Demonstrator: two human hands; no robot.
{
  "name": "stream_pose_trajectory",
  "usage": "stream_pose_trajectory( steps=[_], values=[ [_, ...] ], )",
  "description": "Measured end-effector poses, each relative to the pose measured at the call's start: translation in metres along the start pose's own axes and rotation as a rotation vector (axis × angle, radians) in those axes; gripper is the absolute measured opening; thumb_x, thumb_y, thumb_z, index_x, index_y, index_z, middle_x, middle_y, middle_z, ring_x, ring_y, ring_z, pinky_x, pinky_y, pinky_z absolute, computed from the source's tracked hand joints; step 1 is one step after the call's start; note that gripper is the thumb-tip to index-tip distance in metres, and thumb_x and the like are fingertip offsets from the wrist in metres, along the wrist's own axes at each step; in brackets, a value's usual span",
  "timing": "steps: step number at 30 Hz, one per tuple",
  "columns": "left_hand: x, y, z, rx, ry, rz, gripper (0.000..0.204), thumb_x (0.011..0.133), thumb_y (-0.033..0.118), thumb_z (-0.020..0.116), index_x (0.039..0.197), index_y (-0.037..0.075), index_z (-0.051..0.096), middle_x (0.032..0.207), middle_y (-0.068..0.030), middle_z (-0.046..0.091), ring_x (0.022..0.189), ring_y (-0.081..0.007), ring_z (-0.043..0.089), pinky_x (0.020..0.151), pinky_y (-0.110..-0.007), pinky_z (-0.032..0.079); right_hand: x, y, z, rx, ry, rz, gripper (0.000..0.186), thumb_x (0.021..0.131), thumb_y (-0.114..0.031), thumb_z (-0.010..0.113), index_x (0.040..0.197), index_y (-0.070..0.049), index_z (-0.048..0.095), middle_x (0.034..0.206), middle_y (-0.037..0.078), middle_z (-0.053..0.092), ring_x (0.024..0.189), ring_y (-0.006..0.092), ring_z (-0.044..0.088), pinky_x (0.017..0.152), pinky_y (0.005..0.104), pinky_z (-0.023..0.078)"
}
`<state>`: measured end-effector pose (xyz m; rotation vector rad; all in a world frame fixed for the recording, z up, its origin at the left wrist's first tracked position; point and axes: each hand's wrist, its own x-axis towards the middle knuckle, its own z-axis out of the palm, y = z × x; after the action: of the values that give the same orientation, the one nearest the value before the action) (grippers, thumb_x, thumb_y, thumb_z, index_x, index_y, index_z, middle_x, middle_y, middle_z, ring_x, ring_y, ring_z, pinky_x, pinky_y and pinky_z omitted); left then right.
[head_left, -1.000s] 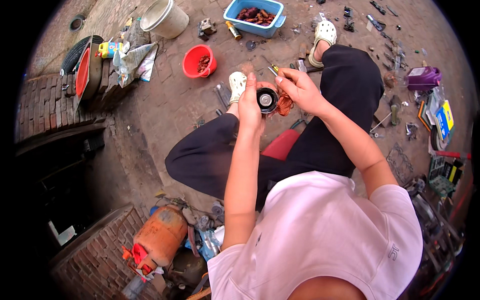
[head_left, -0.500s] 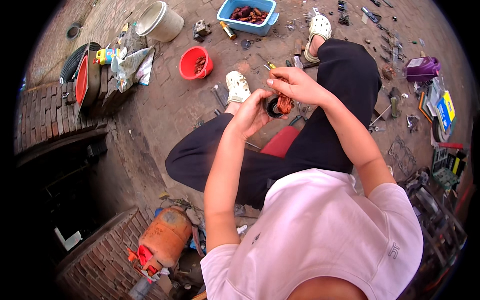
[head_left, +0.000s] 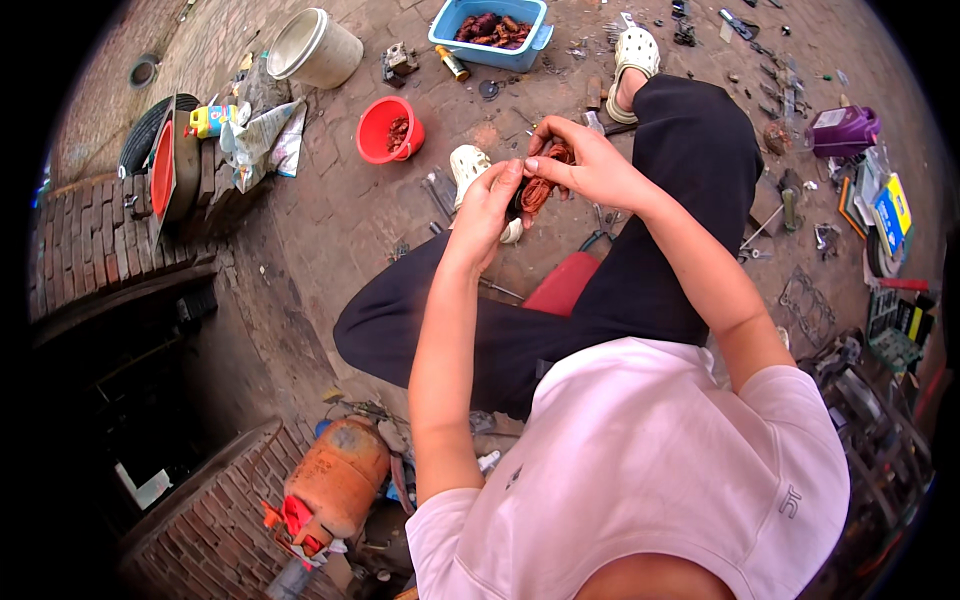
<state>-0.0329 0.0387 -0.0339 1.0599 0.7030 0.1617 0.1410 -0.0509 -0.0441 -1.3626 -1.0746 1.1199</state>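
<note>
At the middle of the head view, between my raised knees, my left hand (head_left: 484, 208) grips a small black round part (head_left: 515, 204), mostly hidden by fingers and copper windings. My right hand (head_left: 590, 165) is closed on the bundle of reddish copper windings (head_left: 540, 194) at that part, with thumb and fingertips close to my left thumb. Both hands meet at the object. Below them, pliers (head_left: 598, 230) and a long thin tool (head_left: 500, 290) lie on the paving beside a red pad (head_left: 562, 286) between my legs.
A red bucket (head_left: 374, 135) with copper scraps, a blue tub (head_left: 487, 56) and a white bucket (head_left: 340, 55) stand ahead. A rusty orange cylinder (head_left: 345, 470) lies at lower left, near a dark opening. A purple jug (head_left: 845, 130), scattered tools and metal parts are at right.
The black part has turned from face-up to mostly hidden, with the copper windings now upright across it. My left hand has tilted and shifted left; my right hand has moved slightly up and left.
</note>
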Motion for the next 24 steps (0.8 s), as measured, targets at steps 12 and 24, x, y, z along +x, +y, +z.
stream_pose_trajectory(
  steps=[12,24],
  values=[
    [-0.014,0.033,-0.01,0.97,0.002,0.386,0.028,0.094,0.027,0.063,0.1,0.001,0.057,0.092,-0.0121,0.06,0.087,-0.0244,0.058,0.082,-0.033,0.046,0.035,-0.026,-0.004,0.079,-0.8,0.443,0.035,0.084,0.0,0.064,0.11,0.01,0.043,0.102,0.014,0.06,0.096,0.0177,0.066,0.081,0.032,0.06],
    [0.015,0.057,-0.028,0.947,0.151,0.541,0.025,0.097,0.026,0.06,0.105,0.002,0.059,0.098,-0.0062,0.063,0.091,-0.0138,0.059,0.08,-0.028,0.048,0.078,-0.04,-0.013,-0.271,-0.862,0.432,0.032,0.093,-0.026,0.048,0.099,0.003,0.059,0.084,0.006,0.06,0.071,0.014,0.058,0.062,0.0299,0.05]
  ],
)
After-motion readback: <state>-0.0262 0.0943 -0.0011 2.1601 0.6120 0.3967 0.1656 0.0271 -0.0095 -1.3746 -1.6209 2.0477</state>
